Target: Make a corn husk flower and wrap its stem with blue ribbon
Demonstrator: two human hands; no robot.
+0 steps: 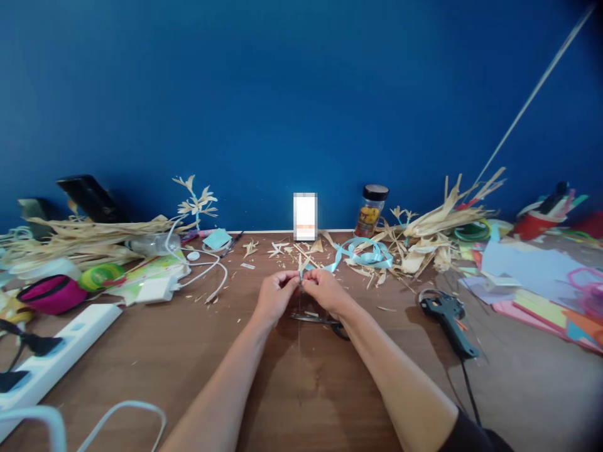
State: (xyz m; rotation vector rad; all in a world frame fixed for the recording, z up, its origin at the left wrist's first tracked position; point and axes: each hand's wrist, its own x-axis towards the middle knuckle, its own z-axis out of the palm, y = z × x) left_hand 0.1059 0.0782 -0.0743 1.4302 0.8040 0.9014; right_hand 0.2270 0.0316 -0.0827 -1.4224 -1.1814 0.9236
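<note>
My left hand (pixel 276 294) and my right hand (pixel 326 290) meet over the middle of the table, fingertips pinched together. Between them stands a small dried husk flower (pixel 301 265), its pale tips pointing up and its base hidden by my fingers. A light blue ribbon (pixel 365 252) lies in loose loops beyond my right hand, with one end running toward the fingers. Under my hands rests a pair of scissors (pixel 311 319), its black handle partly covered by my right wrist. Husk scraps and cut star-like pieces (pixel 279 249) are scattered behind my hands.
A glue gun (pixel 450 323) lies at right, near coloured paper (pixel 522 276) and a husk bundle (pixel 438 226). A lidded jar (pixel 370 212) stands by the wall. At left are a power strip (pixel 82 339), a white charger (pixel 156 289) and a finished-looking husk flower stem (pixel 196 204).
</note>
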